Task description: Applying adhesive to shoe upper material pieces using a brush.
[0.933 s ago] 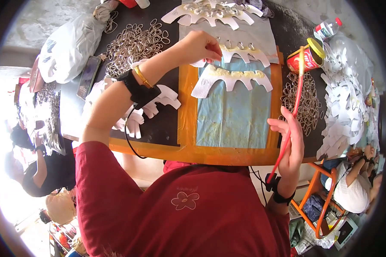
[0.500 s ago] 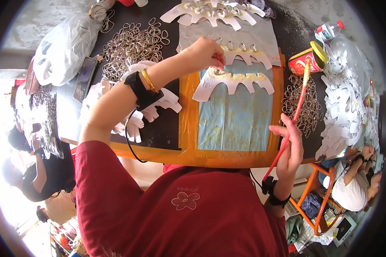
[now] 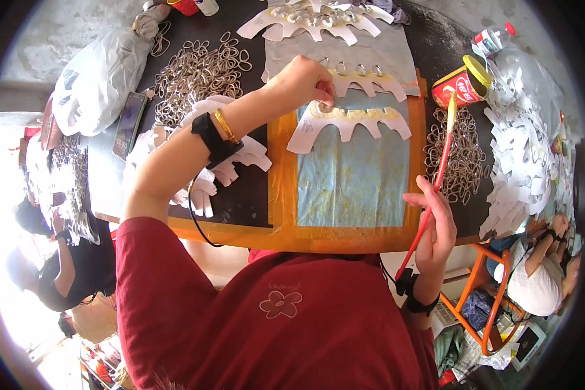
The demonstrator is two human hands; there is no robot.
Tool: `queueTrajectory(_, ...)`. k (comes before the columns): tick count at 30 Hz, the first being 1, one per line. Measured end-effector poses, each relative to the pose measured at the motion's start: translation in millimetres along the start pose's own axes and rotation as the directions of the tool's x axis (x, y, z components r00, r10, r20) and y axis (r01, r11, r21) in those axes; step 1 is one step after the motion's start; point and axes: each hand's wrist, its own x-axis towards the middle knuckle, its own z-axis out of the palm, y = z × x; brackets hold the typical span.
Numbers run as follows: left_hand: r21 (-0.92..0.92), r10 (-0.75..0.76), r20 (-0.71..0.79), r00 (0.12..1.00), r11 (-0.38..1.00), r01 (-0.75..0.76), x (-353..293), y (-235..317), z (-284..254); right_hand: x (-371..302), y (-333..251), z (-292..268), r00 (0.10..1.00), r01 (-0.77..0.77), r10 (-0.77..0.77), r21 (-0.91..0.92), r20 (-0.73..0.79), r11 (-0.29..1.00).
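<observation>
My left hand (image 3: 303, 82) is pinched over the left end of a white scalloped strip (image 3: 351, 123), whose upper edge carries yellowish glue. A metal ring, mostly hidden by the fingertips, is in that pinch. The strip lies on a stained blue sheet (image 3: 351, 188). Behind it, another white strip (image 3: 377, 84) has several metal rings (image 3: 360, 69) standing along its glued edge. My right hand (image 3: 437, 218) is wrapped loosely around a long red-handled brush (image 3: 443, 158), its pale bristles pointing up and away, just in front of a red can (image 3: 450, 91).
Piles of metal rings lie at left (image 3: 198, 78) and right (image 3: 458, 156). White strips (image 3: 234, 162) are stacked under my left forearm. A phone (image 3: 130, 123) and plastic bag (image 3: 97, 78) are farther left. White pieces (image 3: 523, 156) cover the right side. An orange stool (image 3: 481, 292) stands below; other people sit at both sides.
The whole view has shifted slightly. The brush tip has swung a little left, in front of the can. My left hand stays at the strip's left end, and the ring under its fingertips shows less.
</observation>
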Motion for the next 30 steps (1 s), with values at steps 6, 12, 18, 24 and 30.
queueTrajectory(6,0.058,0.094,-0.07,0.993,0.994,-0.09,-3.4,-11.4,2.3,-5.2,-0.5,-4.5,1.0,0.018,-0.018,-0.002,-0.006,1.0)
queueTrajectory(12,0.118,0.139,-0.071,0.988,0.985,-0.13,-6.9,-9.1,3.4,-9.6,-2.2,-8.5,0.999,0.014,-0.013,0.01,-0.029,1.0)
queueTrajectory(18,0.346,0.348,-0.046,0.936,0.885,-0.312,-11.5,-6.1,1.9,-18.1,-0.6,-13.6,0.998,0.024,-0.023,0.019,-0.056,1.0)
queueTrajectory(24,0.216,0.189,-0.164,0.968,0.964,-0.152,-12.8,5.3,-4.7,-27.0,-1.4,-19.8,0.996,0.024,-0.022,0.022,-0.083,0.999)
queueTrajectory(30,0.171,0.051,-0.082,0.995,0.985,-0.036,-22.8,-4.0,-1.2,-42.3,1.6,-26.2,0.991,0.005,-0.005,0.001,-0.131,1.0)
